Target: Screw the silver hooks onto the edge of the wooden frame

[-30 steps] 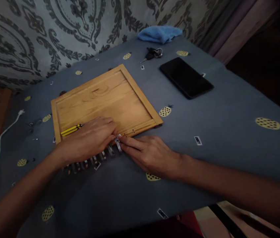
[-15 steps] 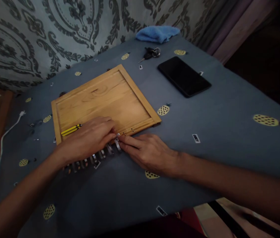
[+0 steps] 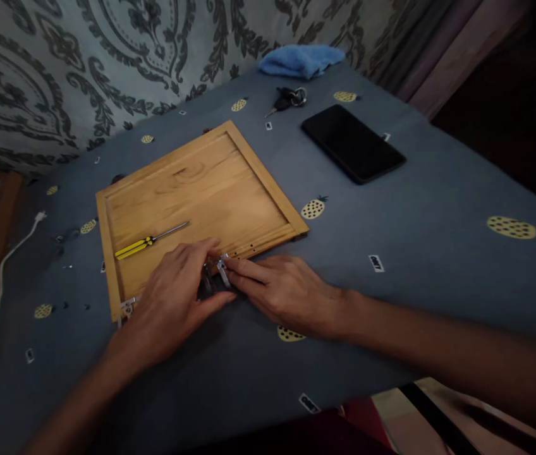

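A framed wooden board point(image 3: 192, 183) lies flat, with small dark holes along its near edge. Curved metal hooks are fixed along that edge; one bracket point(image 3: 128, 308) shows at the near left corner. My right hand point(image 3: 291, 294) pinches the shiny metal hook point(image 3: 223, 268) at the edge with its fingertips. My left hand point(image 3: 168, 300) arches over the row of hooks, thumb and fingers apart, close to the same hook; most other hooks are hidden beneath it. On the board rests a screwdriver point(image 3: 142, 245) with a yellow and black handle.
A black phone point(image 3: 353, 144), a bunch of keys point(image 3: 287, 100) and a blue cloth point(image 3: 302, 60) lie toward the back. Small screws point(image 3: 67, 266) are scattered left of the board. A white cable point(image 3: 5, 265) runs along the left side of the blue tablecloth point(image 3: 414, 303).
My left hand has moved toward me and opened its thumb away from the fingers, uncovering the screwdriver's shaft. The right hand stays at the hook.
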### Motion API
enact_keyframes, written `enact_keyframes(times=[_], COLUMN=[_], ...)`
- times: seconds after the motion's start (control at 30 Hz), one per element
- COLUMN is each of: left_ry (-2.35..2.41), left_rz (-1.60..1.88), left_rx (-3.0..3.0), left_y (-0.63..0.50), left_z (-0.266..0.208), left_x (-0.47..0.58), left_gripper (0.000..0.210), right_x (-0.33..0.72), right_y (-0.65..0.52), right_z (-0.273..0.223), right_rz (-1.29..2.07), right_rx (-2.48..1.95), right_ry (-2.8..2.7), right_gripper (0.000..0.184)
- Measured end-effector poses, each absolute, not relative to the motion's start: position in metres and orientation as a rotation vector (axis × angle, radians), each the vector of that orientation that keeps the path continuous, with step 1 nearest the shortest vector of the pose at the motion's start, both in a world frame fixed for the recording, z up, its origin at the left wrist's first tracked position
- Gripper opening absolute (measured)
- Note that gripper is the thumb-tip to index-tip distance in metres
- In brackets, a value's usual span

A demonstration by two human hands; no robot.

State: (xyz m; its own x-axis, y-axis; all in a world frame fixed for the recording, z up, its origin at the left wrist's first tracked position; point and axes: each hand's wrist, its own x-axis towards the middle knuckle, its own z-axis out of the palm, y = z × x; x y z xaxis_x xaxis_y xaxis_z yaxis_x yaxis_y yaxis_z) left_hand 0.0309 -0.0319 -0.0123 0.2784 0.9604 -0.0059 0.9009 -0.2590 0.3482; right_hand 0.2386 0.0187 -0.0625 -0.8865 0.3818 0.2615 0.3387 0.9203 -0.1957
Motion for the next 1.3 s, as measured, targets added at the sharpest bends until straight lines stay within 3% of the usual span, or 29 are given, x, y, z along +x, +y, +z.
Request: enact_keyframes(times=[0.3, 0.73, 1.3], left_ry=[1.756, 1.803, 1.794], left_rz=[0.452, 0.476, 0.432], left_rx=[2.034, 1.945, 1.996], left_y=[-0.035, -0.034, -0.033], left_z=[-0.019, -0.023, -0.017], left_x=[0.037, 0.039, 0.045], left_gripper=[0.062, 0.067, 0.062], right_x=[0.238, 0.236, 0.236], right_y=[0.020, 0.022, 0.019], right_z=[-0.063, -0.066, -0.068], right_rz=[0.252, 0.261, 0.151], right_rx=[-0.504, -0.492, -0.497], right_ry=[-2.721, -2.619, -2.619], right_gripper=[0.023, 0.036, 0.038])
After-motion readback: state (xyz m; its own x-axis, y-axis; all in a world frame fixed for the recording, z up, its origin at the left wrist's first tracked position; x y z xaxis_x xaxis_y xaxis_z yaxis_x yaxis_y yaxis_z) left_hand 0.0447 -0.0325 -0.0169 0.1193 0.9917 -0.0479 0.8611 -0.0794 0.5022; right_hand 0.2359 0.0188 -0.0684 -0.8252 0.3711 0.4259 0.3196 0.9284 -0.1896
